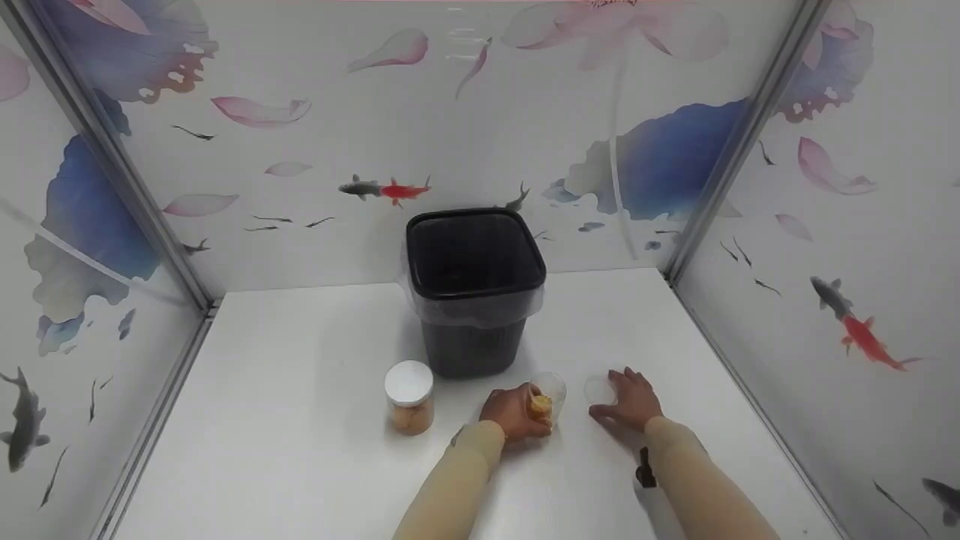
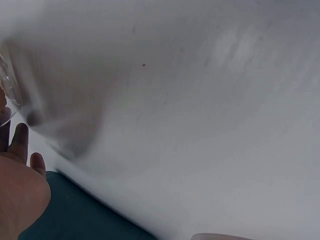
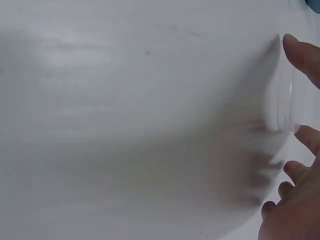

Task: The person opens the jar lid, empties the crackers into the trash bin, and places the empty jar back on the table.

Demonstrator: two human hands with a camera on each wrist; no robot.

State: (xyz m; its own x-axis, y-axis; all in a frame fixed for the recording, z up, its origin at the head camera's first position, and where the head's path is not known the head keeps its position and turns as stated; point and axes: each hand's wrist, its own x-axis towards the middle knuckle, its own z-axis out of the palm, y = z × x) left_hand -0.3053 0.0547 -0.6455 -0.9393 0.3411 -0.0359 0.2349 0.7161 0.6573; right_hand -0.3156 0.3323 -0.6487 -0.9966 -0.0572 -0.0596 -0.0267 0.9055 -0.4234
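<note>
My left hand [image 1: 516,412] grips a clear plastic cup [image 1: 553,388] with yellow-orange contents, tilted to the right. At the left edge of the left wrist view, part of the clear cup [image 2: 11,82] shows beside the left hand [image 2: 22,195]; the rest is cut off. To the right, my right hand [image 1: 630,399] holds a round clear lid [image 1: 598,391] low at the table, thumb and fingers at its rim. The right wrist view shows the lid [image 3: 286,102] on edge between thumb and forefinger of the right hand [image 3: 295,200].
A jar with a white lid [image 1: 409,382] and tan contents stands left of the left hand. Behind it is a black bin [image 1: 476,341] lined with a clear bag. A small black object [image 1: 645,469] shows by the right forearm. Patterned walls [image 1: 300,150] enclose the white table [image 1: 300,420].
</note>
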